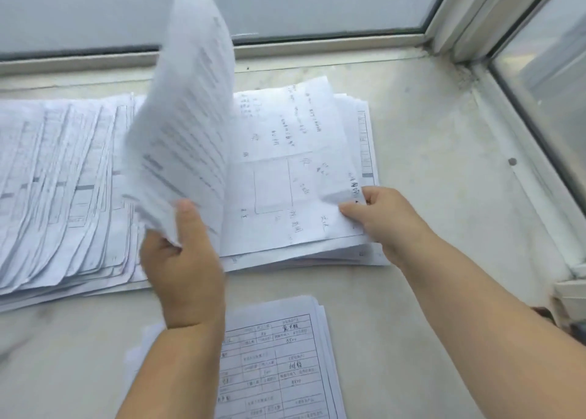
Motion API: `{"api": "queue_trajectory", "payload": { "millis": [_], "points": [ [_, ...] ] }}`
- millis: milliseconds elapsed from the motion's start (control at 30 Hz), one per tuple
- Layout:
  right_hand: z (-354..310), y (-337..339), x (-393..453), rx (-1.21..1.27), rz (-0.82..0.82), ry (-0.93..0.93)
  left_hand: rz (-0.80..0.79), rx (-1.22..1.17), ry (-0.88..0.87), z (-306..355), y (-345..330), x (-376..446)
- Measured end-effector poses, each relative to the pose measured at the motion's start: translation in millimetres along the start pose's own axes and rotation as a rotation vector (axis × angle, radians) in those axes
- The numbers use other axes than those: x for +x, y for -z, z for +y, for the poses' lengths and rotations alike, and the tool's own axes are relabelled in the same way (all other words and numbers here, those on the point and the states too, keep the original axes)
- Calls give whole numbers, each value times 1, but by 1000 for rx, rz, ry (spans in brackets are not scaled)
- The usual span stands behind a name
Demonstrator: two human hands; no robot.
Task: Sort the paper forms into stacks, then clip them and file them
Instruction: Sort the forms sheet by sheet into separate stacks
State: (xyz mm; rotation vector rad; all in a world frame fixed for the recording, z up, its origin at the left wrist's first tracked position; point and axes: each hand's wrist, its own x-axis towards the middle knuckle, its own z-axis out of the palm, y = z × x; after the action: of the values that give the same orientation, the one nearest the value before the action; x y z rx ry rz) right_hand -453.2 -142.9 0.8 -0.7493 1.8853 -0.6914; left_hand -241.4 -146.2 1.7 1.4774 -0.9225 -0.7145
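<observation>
My left hand grips the lower edge of a printed sheet that stands lifted and blurred above the piles. My right hand pinches the near right corner of the top sheet of a thick stack, which carries handwriting and a drawn box. A fanned pile of printed forms lies spread to the left. Nearer me, a small stack of table forms lies partly under my left forearm.
All piles lie on a pale stone sill. A window frame runs along the back and another frame along the right. A white and dark object sits at the right edge.
</observation>
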Motion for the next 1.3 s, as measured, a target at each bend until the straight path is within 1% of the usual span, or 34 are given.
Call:
{"api": "queue_trajectory", "payload": {
  "millis": [67,133,167,200,233,300,367,433,500,600,667,733,800,833,900,967,1000,1033,1067,1100,1167,1233,1300],
  "points": [
    [3,-8,7,36,-4,-54,-287,169,-106,-10,-11,-6],
    [5,-9,10,80,-27,-106,-595,407,-221,-24,-22,-11],
    [6,-8,11,108,-38,-133,-678,534,-288,-30,-26,-11],
    [6,-6,12,140,-44,-164,-705,623,-339,-36,-29,-11],
    [6,-3,12,187,-47,-188,-698,659,-350,-35,-31,-10],
    [6,3,13,301,-60,-214,-673,661,-332,-30,-34,-7],
    [9,7,14,385,-88,-231,-695,647,-309,-26,-33,-6],
    [11,9,14,406,-127,-231,-733,603,-304,-27,-31,-7],
    [12,11,14,407,-159,-219,-777,612,-309,-27,-29,-8],
    [13,18,9,363,-164,-179,-881,671,-392,-24,-28,-8],
    [18,26,1,250,-62,-110,-957,756,-455,-23,-26,-8],
    [29,38,-5,129,129,-34,-1052,923,-512,-24,-27,-10],
    [43,50,-12,104,283,-19,-1165,1090,-503,-22,-28,-11],
    [49,53,-18,128,307,-42,-1218,1149,-491,-19,-29,-10],
    [60,54,-33,208,263,-93,-1291,1216,-502,-14,-29,-4],
    [66,46,-52,252,207,-100,-1307,1180,-587,-6,-21,0],
    [67,40,-64,254,199,-100,-1292,1108,-626,-3,-11,-1],
    [69,33,-77,251,198,-105,-1256,1013,-622,0,3,-3],
    [72,25,-91,252,198,-121,-1193,906,-569,3,21,-8],
    [77,15,-106,246,193,-145,-1119,809,-485,2,43,-14],
    [89,-4,-138,169,192,-192,-957,683,-258,-1,94,-25],
    [103,-21,-168,84,175,-252,-824,636,-10,-7,147,-36],
    [114,-36,-196,40,136,-331,-723,581,285,-9,194,-47]
  ]
}}
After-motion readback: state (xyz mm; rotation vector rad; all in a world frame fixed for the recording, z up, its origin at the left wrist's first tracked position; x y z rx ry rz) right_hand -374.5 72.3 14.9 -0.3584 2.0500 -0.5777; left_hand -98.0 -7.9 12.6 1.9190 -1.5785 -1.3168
